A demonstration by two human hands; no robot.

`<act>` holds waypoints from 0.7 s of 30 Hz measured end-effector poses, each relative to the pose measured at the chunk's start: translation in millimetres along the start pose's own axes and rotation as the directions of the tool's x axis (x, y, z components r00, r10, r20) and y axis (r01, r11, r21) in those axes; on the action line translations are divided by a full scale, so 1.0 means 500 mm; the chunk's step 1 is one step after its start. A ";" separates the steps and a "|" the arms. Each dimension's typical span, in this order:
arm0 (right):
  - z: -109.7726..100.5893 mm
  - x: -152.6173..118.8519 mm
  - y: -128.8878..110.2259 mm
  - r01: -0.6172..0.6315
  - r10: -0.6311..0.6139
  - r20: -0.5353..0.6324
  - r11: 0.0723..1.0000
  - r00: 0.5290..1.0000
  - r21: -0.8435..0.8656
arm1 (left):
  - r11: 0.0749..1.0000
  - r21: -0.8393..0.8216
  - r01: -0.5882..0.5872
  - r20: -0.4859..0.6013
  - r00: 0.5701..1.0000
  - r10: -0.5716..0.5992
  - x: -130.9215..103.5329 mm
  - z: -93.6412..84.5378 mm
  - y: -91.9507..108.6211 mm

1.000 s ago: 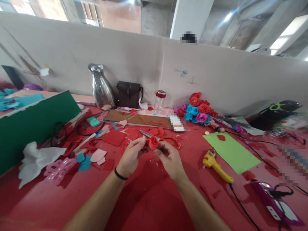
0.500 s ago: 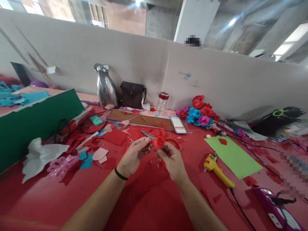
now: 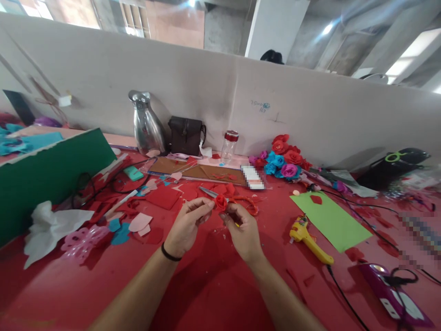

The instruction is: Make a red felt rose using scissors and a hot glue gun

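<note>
A small red paper rose [image 3: 221, 202] is held up over the red table between my two hands. My right hand [image 3: 243, 227] pinches it from below and from the right side. My left hand [image 3: 189, 223], with a dark band at the wrist, has its fingertips drawn together at the flower's left edge, on a petal as far as I can see. Just behind the rose lie scissors with orange handles [image 3: 251, 206], their blades pointing left. Red paper petals [image 3: 223, 189] are scattered around the scissors.
A yellow glue gun [image 3: 312, 241] and a green sheet [image 3: 336, 225] lie to the right, near a purple power strip [image 3: 392, 292]. Finished paper roses [image 3: 284, 158], a glass jar [image 3: 229, 147] and a steel jug [image 3: 147, 124] stand along the wall. Paper scraps [image 3: 140, 223] lie left.
The rose has turned in my fingers, so its round, layered head now faces up and toward me. My hands stay close together. The whole view has shifted slightly.
</note>
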State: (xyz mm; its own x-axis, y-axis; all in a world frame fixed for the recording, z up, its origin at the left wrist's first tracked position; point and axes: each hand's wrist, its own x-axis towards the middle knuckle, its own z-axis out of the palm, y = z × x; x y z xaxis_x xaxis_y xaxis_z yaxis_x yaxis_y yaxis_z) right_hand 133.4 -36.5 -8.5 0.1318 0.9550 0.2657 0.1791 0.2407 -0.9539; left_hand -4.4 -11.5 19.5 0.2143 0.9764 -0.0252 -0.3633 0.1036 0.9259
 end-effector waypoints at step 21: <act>-0.005 -0.003 0.001 0.142 -0.177 -0.135 0.961 0.975 -0.237 | 0.985 0.023 0.172 0.012 0.985 -0.173 -0.006 0.002 0.002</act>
State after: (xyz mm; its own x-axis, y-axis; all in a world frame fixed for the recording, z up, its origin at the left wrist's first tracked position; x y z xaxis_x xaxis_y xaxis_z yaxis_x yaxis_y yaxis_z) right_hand 135.8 -38.2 -9.0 0.2288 0.8649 0.4469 0.4220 0.3256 -0.8461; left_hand -4.7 -14.4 20.7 0.2845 0.9416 -0.1803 -0.2995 0.2660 0.9163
